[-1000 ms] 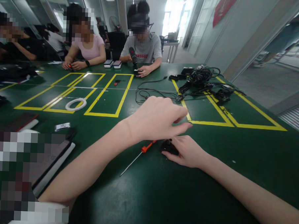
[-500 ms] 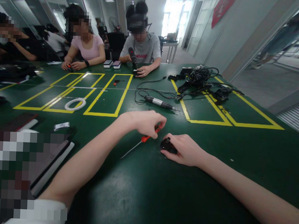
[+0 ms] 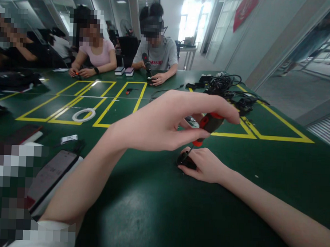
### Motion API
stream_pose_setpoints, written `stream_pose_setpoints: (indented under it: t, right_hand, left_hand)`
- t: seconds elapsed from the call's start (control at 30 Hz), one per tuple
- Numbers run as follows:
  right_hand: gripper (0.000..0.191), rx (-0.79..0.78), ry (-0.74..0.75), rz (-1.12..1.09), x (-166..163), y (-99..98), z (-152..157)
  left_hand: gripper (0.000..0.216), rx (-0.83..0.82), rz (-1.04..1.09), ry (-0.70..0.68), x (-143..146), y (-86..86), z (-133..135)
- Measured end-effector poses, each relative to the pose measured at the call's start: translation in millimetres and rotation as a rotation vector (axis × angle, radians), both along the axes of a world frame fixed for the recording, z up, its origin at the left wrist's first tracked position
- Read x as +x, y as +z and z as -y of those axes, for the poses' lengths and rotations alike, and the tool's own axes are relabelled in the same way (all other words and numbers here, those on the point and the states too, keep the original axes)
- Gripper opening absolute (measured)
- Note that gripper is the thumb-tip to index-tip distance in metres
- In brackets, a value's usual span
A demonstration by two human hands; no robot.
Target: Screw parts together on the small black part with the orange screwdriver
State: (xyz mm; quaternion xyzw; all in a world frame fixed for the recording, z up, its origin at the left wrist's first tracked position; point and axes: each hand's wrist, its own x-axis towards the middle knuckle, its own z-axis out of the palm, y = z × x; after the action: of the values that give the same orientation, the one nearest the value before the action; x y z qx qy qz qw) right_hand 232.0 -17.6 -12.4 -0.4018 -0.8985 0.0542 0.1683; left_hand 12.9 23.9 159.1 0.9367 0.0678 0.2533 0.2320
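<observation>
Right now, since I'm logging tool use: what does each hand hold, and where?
The left hand grips the screwdriver by its red-and-black handle; the right hand steadies a small black part at its edge.

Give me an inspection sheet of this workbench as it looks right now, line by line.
Surface: green table marked with yellow tape rectangles.
Job's things: screwdriver with a red and black handle, shaft angled down, tip at the small black part.
Clutter: white ring, phone, white label.
Grippers: left hand grips the screwdriver; right hand holds the small black part on the table.
Cables: black tangle at the far right, apart from the hands.
Surroundings: person in a grey top and person in a pink top seated across the table.
</observation>
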Motion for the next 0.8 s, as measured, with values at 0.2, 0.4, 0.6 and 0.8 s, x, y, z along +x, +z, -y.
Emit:
stream_pose_setpoints:
  t: [0.2, 0.4, 0.6, 0.8]
  right_hand:
    - [0.02, 0.038, 0.0, 0.004, -1.1, 0.2, 0.2]
    - [0.022, 0.078, -0.001, -0.006, -2.2, -2.5, -0.8]
    - [0.021, 0.047, -0.009, -0.003, -1.9, 0.9, -0.3]
    - [0.021, 0.04, -0.006, 0.01, -1.6, 1.8, 0.0]
  left_hand:
    - [0.033, 0.047, -0.036, -0.015, 3.6, -5.8, -7.1]
    - [0.031, 0.107, -0.055, -0.032, 4.3, -4.7, -5.1]
    - [0.033, 0.049, -0.061, -0.001, 2.8, -2.8, -4.6]
    - [0.028, 0.039, -0.068, -0.013, 1.7, -0.9, -3.6]
